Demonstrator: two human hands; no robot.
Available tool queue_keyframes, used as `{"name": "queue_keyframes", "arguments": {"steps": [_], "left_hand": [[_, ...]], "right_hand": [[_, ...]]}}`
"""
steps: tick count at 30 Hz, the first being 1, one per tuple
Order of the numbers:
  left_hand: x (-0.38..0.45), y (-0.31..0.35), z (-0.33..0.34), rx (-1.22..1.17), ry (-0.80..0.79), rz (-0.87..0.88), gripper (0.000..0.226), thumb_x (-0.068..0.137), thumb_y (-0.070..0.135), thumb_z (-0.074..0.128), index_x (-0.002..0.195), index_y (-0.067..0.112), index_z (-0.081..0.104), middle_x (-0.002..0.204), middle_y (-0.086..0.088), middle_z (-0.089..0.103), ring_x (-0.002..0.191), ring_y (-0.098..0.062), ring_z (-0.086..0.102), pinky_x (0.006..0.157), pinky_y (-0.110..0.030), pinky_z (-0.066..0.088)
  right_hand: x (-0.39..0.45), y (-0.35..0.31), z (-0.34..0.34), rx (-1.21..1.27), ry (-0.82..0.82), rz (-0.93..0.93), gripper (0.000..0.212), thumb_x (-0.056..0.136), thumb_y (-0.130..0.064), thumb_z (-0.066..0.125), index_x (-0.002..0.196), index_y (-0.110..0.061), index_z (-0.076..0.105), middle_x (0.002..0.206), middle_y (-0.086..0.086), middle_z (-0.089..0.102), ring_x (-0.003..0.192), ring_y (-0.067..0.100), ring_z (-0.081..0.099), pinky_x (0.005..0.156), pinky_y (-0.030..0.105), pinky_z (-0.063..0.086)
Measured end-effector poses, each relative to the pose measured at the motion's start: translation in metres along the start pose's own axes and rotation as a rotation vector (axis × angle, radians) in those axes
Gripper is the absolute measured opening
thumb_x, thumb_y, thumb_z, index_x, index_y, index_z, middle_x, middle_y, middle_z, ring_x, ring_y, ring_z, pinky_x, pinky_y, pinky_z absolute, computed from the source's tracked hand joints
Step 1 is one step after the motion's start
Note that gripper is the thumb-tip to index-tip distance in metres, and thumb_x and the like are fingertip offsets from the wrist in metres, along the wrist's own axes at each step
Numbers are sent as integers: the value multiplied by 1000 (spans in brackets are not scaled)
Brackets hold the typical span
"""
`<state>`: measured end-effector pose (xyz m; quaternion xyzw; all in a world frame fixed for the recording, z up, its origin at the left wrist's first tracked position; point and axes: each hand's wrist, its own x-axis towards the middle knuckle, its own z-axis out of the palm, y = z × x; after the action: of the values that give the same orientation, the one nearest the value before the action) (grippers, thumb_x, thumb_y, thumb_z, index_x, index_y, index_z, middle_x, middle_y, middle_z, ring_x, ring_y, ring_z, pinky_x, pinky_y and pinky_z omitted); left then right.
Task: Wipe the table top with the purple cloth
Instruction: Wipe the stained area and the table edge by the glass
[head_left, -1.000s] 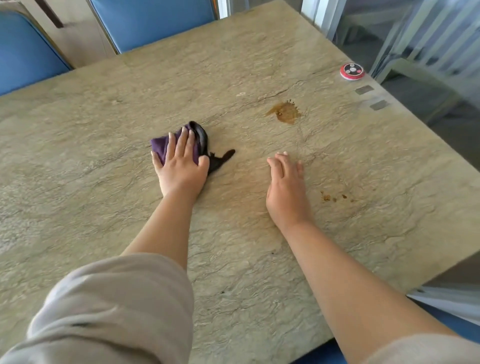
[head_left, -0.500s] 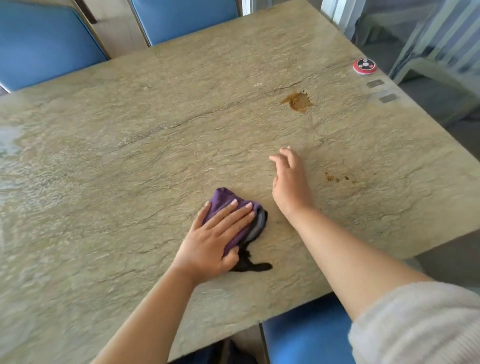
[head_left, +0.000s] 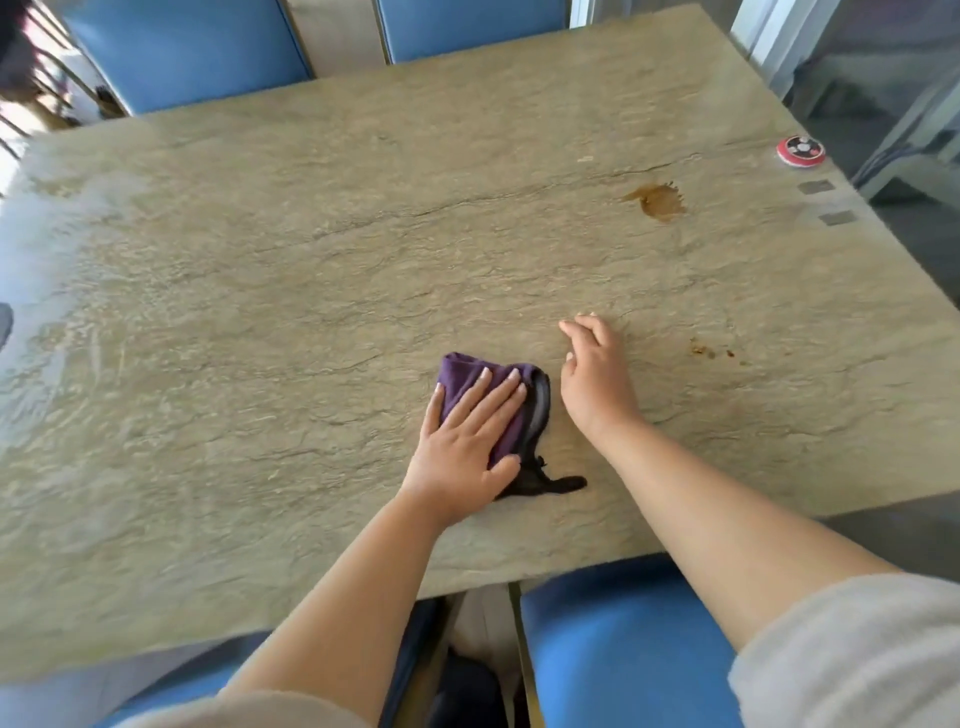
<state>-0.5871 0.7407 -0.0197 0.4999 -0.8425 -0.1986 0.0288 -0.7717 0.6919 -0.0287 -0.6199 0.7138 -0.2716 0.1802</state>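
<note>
A: Since half a second ago the left hand (head_left: 462, 457) and the purple cloth (head_left: 493, 400) have hardly shifted on the counter (head_left: 260, 312); the cloth sits a touch closer to the right hand (head_left: 592, 374), and the view has pulled back.

B: Start at the near edge. What is there?

A: A blue chair seat (head_left: 623, 649) under the near rim, with both forearms reaching over it. Then the left hand, fingers (head_left: 493, 395) straight and spread, pressing flat on the cloth. It grips nothing; it only bears down. A dark tail of the cloth trails out by the thumb.

B: And the other hand?

A: Just beside the cloth, resting on the counter, fingers loosely bent and holding nothing.

B: So which step is this?

A: Mid-wipe, I judge, working the near middle. Right of the right hand lie small brown specks (head_left: 706, 352), and farther off a brown spill (head_left: 657, 201), both unwiped.

B: The next move?

A: Probably a firm push right toward the specks, then out to the spill, keeping clear of the red round button (head_left: 800, 150) at the far right edge. Two more blue chairs (head_left: 182, 47) stand beyond.
</note>
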Motion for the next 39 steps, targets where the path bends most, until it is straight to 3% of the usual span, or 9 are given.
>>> {"name": "queue_keyframes", "arguments": {"steps": [4,8,11,16,23,27,29,34,39], "left_hand": [[-28,-27,-20,-216,154,-210,61,95,41,29,153,38,13,159,26,-4,144,4,-17,120,-41,-14],[-66,-60,-26,-82,98,-656,60,98,57,17,153,38,2,159,18,-19,142,-5,-30,113,-48,-25],[-83,-71,-25,-149,-11,-786,59,95,64,13,149,47,-5,157,15,-27,139,-8,-37,109,-52,-28],[-87,-84,-28,-350,-46,-782,53,95,65,9,146,56,0,155,22,-26,140,-6,-33,110,-48,-28],[-92,-97,-35,-666,124,-784,55,100,54,6,153,39,9,159,25,-2,144,4,-15,115,-39,-23],[-93,-99,-34,-625,75,-766,58,98,59,6,152,39,4,157,29,-7,143,5,-18,115,-39,-24],[-91,-100,-33,-591,56,-766,60,97,60,6,152,39,2,156,29,-11,142,4,-21,115,-40,-23],[-86,-95,-31,-505,34,-786,63,96,62,6,153,35,-1,157,24,-17,142,-2,-26,113,-43,-25],[-76,-74,-31,-450,144,-843,73,92,68,10,155,31,10,161,16,-9,146,-10,-23,113,-52,-22]], "right_hand": [[-34,-49,10,-105,77,-251,40,85,-10,47,124,-12,59,132,13,50,122,30,47,105,44,36],[-66,-66,37,-402,-322,-489,62,90,-58,33,141,-25,42,147,10,40,139,31,31,116,55,11],[-50,-51,44,-512,-274,-435,69,86,-68,21,145,-34,33,155,3,31,145,29,19,111,67,0],[-31,-85,62,-544,-253,-10,84,86,-70,27,153,-26,3,162,-1,0,146,37,-7,112,64,-7],[-138,-126,84,-473,-541,-786,72,90,-61,23,153,-27,10,162,0,6,147,32,-5,116,55,-3],[-104,-83,54,-471,-680,-1219,65,91,-64,22,150,-43,3,160,-13,1,148,22,-8,116,50,-12],[-75,-63,45,-552,-588,-1083,65,90,-68,20,149,-46,2,160,-14,3,148,22,-4,116,51,-11],[-88,-93,66,-597,-330,-340,71,87,-67,13,151,-38,3,161,-8,-3,148,27,-8,113,58,-10],[-148,-108,69,-424,-603,-908,65,90,-59,29,149,-34,21,160,-3,17,148,30,1,115,61,1]]}}
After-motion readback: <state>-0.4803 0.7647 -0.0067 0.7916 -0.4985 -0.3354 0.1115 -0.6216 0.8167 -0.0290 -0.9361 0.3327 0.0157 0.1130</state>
